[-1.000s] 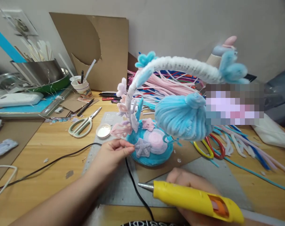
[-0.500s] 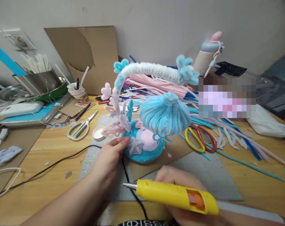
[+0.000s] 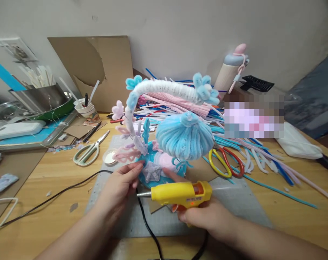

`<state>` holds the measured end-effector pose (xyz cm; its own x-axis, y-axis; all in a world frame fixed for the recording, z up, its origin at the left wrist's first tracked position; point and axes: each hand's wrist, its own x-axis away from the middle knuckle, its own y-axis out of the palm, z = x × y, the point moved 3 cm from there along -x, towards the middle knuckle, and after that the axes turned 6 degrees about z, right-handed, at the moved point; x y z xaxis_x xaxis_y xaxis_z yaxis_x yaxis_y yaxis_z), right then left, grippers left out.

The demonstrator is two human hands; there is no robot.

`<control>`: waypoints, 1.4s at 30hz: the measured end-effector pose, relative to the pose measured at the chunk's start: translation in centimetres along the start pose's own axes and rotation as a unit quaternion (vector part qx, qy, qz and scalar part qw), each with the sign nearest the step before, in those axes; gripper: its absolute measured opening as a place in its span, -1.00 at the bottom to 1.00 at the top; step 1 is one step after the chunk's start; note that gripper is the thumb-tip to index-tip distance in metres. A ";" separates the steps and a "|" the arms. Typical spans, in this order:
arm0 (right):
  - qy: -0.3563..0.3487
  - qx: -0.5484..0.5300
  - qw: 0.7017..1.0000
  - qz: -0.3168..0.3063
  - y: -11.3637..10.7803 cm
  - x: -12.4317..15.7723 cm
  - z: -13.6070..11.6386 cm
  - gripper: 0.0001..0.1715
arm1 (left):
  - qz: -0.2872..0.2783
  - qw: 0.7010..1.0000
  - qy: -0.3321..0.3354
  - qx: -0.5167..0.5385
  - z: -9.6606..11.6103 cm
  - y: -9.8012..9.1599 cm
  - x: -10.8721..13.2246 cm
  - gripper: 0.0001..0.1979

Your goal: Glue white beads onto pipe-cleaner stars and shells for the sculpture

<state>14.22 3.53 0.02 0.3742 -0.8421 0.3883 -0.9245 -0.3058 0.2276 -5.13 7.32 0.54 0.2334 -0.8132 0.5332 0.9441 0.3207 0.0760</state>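
A lamp made of fuzzy pipe cleaners stands in front of me, with a white curved arm (image 3: 166, 86), a blue ribbed shade (image 3: 184, 137) and a round blue base (image 3: 147, 180). My left hand (image 3: 120, 184) pinches the left edge of the base, beside a lilac starfish (image 3: 152, 171). In my right hand (image 3: 210, 215) is a yellow hot glue gun (image 3: 171, 193), its metal nozzle pointing left, just below my left fingers. One right finger reaches forward to the front of the base. Whether a small piece sits between my left fingertips is hidden.
Green-handled scissors (image 3: 90, 150) lie left, red-and-yellow-handled ones (image 3: 226, 162) right. Pipe cleaners (image 3: 177, 103) are heaped behind the lamp. A black cord (image 3: 146, 222) crosses the grey mat (image 3: 250, 206). A bottle (image 3: 230, 74) and paper cups (image 3: 86, 108) stand at the back.
My right hand has raised the glue gun and turned it upright, closer to the lamp base. The left hand keeps its place at the base edge. The view has shifted slightly.
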 end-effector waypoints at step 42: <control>-0.117 0.130 0.984 -0.037 1.2 -0.3 0.4 -0.12 | -0.039 0.997 0.014 -0.062 1.2 1.4 -1.3 -0.84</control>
<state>12.95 3.27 -0.20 0.4427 -0.8829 0.1567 -0.8939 -0.4482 0.0004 -4.35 9.40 0.97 0.1629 -0.8466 0.5066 0.9807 0.1950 0.0105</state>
